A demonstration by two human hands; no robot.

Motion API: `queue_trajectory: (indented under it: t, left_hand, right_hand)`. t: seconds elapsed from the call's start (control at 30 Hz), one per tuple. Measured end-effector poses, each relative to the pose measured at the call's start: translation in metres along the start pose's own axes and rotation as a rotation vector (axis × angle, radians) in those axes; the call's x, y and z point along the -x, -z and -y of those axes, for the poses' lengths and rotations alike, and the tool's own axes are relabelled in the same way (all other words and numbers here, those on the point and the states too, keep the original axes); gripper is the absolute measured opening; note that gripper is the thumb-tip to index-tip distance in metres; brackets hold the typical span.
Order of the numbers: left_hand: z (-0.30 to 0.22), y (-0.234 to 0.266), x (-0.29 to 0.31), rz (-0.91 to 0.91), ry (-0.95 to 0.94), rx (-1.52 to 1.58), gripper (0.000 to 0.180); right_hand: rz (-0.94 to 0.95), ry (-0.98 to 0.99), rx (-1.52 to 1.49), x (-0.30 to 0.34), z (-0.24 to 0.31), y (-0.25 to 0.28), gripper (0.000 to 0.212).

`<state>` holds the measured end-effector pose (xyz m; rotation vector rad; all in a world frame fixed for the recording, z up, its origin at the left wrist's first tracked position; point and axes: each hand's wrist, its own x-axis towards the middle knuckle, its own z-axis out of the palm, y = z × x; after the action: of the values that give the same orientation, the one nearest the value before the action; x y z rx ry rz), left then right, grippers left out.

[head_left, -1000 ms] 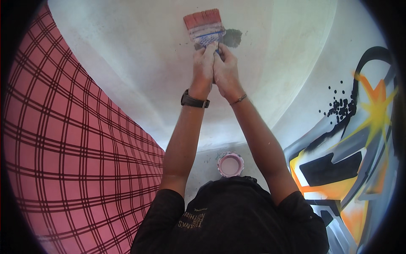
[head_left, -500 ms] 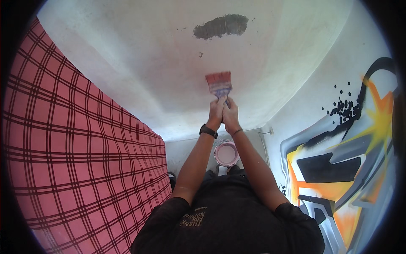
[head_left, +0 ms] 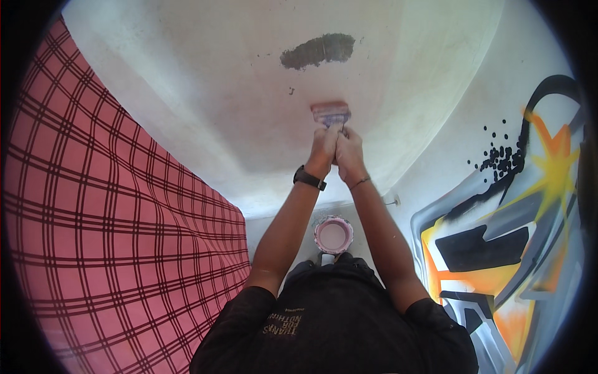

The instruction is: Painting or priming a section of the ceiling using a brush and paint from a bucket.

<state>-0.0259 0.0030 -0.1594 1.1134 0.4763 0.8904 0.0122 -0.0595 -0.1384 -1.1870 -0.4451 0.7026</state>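
Observation:
Both my hands are raised together in front of me, clasped around the handle of a wide flat paintbrush (head_left: 331,113). My left hand (head_left: 322,149), with a black watch on its wrist, holds the handle from the left. My right hand (head_left: 350,153), with a thin bracelet, grips it from the right. The brush's pink-stained bristles press against the white plastered surface (head_left: 205,106). A dark grey unpainted patch (head_left: 317,50) lies above the brush, apart from it. Below my arms, near my chest, stands a round bucket of pink paint (head_left: 333,235).
A red wall with a dark plaid line pattern (head_left: 112,237) fills the left side. On the right is a graffiti mural (head_left: 498,249) in orange, yellow, grey and black with black dots. A small fitting (head_left: 392,201) sticks out of the wall by my right forearm.
One second ago the brush was beside the dark patch. Both hands have drawn it down the surface away from the patch; over the last half second it has barely shifted.

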Motion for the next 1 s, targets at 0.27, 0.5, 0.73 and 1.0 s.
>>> queue_trajectory:
  t: [0.27, 0.5, 0.73, 1.0]
  left_hand:
    - [-0.136, -0.055, -0.019, 0.171, -0.19, -0.001, 0.024]
    - [-0.191, -0.084, -0.028, 0.153, -0.267, 0.03, 0.024]
    - [-0.137, -0.078, -0.039, 0.1, -0.312, -0.078, 0.025]
    - [-0.025, -0.048, -0.019, 0.034, -0.088, -0.078, 0.028]
  right_hand:
    - [0.139, 0.268, -0.064, 0.009, 0.135, -0.044, 0.021]
    - [0.185, 0.429, -0.044, 0.004, 0.184, -0.057, 0.024]
    - [0.152, 0.347, -0.08, -0.02, 0.136, -0.03, 0.029]
    - [0.053, 0.144, -0.097, -0.018, 0.042, 0.017, 0.032]
